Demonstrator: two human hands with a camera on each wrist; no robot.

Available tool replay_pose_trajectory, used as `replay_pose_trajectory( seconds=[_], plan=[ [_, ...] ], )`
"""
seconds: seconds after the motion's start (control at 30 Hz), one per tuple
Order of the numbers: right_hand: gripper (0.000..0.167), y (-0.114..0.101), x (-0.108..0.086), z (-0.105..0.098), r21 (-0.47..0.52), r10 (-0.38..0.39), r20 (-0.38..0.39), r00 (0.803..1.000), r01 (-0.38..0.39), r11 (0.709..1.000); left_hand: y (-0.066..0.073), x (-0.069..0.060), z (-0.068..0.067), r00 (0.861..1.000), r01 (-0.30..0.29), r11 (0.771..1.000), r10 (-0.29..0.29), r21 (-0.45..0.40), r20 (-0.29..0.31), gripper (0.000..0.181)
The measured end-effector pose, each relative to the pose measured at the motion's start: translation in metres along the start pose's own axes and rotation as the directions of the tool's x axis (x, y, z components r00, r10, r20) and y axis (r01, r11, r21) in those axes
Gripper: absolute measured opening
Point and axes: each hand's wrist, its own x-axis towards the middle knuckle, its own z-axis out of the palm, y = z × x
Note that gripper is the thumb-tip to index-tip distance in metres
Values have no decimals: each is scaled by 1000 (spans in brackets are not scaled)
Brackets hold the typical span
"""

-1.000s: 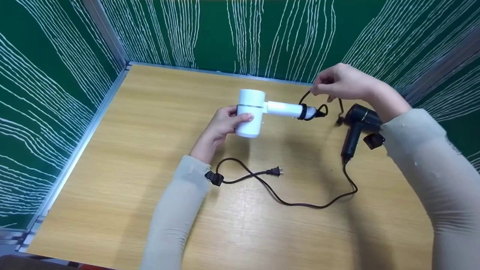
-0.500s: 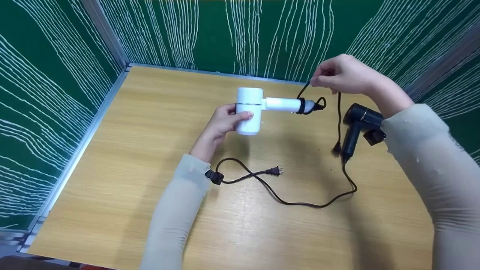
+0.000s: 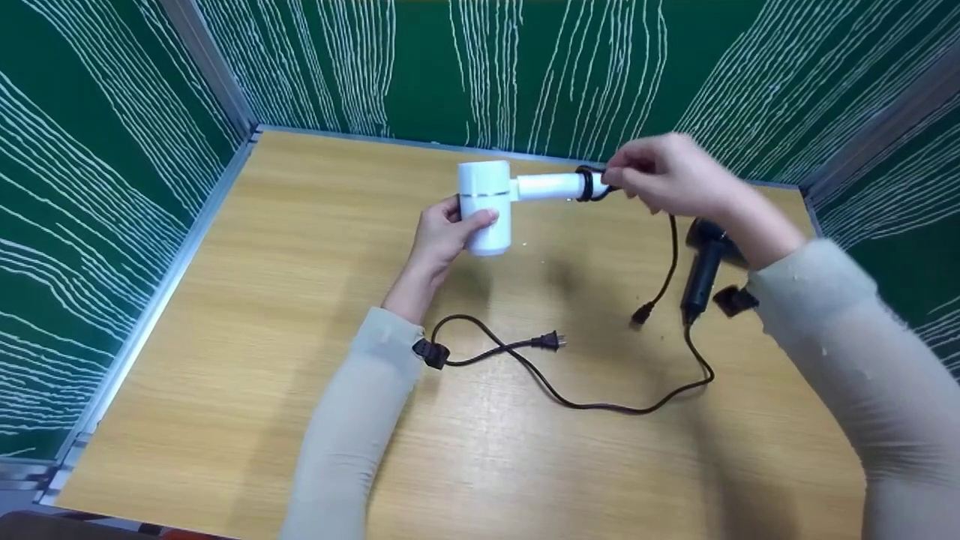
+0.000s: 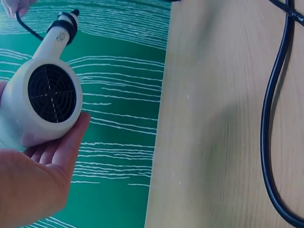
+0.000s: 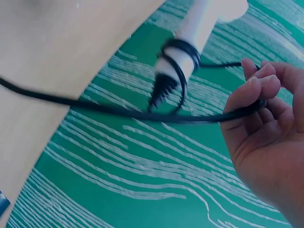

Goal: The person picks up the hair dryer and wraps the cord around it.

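Note:
My left hand (image 3: 442, 238) grips the barrel of a white hair dryer (image 3: 485, 214) and holds it above the table, its handle pointing right. In the left wrist view the dryer's round dark grille (image 4: 52, 93) faces the camera. The dryer's black cord (image 5: 183, 50) is wound round the end of the handle. Beside that end, my right hand (image 3: 671, 174) pinches the cord between thumb and fingers. From this hand the cord's loose end hangs down, with its plug (image 3: 641, 313) low over the table.
A black hair dryer (image 3: 701, 277) lies at the right, partly behind my right forearm. Its cord (image 3: 607, 407) curves across the wooden table (image 3: 247, 300) to a plug (image 3: 551, 341) near the middle. Green walls (image 3: 427, 75) with white lines stand at the back and sides.
My right hand has come down and left, close to the handle end. The hanging plug has swung left. My left hand and the white hair dryer have shifted slightly up and left.

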Motion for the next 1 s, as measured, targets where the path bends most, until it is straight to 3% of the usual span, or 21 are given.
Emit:
replay_pose_trajectory(
  seconds=[0.27, 0.5, 0.87, 1.0],
  plan=[
    [28, 18, -19, 51, 139, -94, -96, 991, 107, 985, 0, 0, -3, 998, 21, 998, -24, -61, -55, 53],
    [27, 39, -24, 90, 248, -56, -220, 974, 112, 962, 3, -1, -4, 995, 61, 990, -72, -129, -75, 55],
    [24, 53, -17, 109, 269, -65, -291, 955, 147, 952, 7, -2, -1, 993, 90, 979, -102, -184, -61, 57],
    [26, 56, -20, 113, 293, -38, -286, 957, 125, 948, 7, -3, -1, 992, 93, 977, -107, -189, -61, 57]
  ],
)
